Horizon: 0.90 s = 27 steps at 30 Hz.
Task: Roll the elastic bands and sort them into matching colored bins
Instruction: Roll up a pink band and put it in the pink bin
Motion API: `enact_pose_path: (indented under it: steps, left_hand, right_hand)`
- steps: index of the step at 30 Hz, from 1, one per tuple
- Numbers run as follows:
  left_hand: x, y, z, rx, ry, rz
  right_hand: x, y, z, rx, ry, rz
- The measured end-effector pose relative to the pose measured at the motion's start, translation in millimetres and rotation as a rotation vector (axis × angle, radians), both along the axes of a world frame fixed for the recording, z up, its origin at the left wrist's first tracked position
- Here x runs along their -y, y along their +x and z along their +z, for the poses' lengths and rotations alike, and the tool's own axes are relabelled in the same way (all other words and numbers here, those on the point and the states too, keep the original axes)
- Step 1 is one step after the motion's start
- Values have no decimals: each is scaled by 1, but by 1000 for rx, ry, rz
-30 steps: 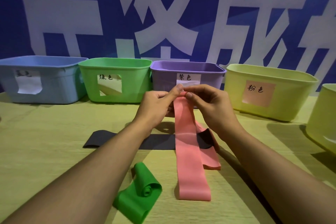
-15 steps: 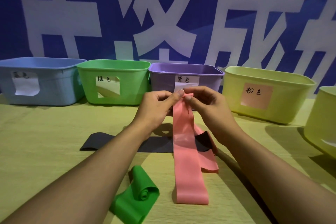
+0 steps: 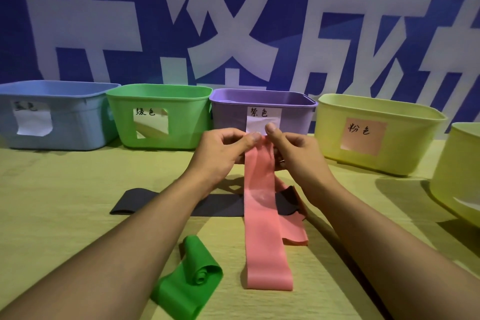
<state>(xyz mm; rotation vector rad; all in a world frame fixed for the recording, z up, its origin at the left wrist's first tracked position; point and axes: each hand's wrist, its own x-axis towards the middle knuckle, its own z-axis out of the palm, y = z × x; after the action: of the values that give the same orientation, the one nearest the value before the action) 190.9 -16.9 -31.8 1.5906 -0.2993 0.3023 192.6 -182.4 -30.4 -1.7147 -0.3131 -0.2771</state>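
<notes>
Left hand (image 3: 220, 153) and right hand (image 3: 293, 153) on smooth, flat pink band (image 3: 262, 215).

Pink band (image 3: 262, 218), centre frame: thin rubbery sheet, smooth, showing a faint sheen. Green band (image 3: 192, 286), lower centre: same rubbery finish. Black band (image 3: 124, 202): looking matt. Bins, e.g. purple bin (image 3: 228, 117): smooth plastic, paper labels. Bench (image 3: 52, 189): looking like matt, faintly grained wood.

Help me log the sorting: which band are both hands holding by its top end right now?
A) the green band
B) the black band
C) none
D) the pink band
D: the left hand and right hand both pinch the top end of the pink band, which hangs down to the table.
</notes>
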Motion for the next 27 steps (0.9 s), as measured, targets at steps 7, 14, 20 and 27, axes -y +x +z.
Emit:
enact_pose_path:
  steps: [7,14,20,27]
  left_hand:
    - [-1,2,0,3,-18,-2]
    - [-2,2,-1,16,-55,-28]
    - [-3,2,-1,-17,-98,-59]
    - [-1,0,0,-118,-87,-73]
  right_hand:
    - [0,2,-2,52,-12,-8]
    - [0,5,-4,82,-32,23]
    - [2,7,-6,99,5,38]
    - [4,5,-4,133,18,58]
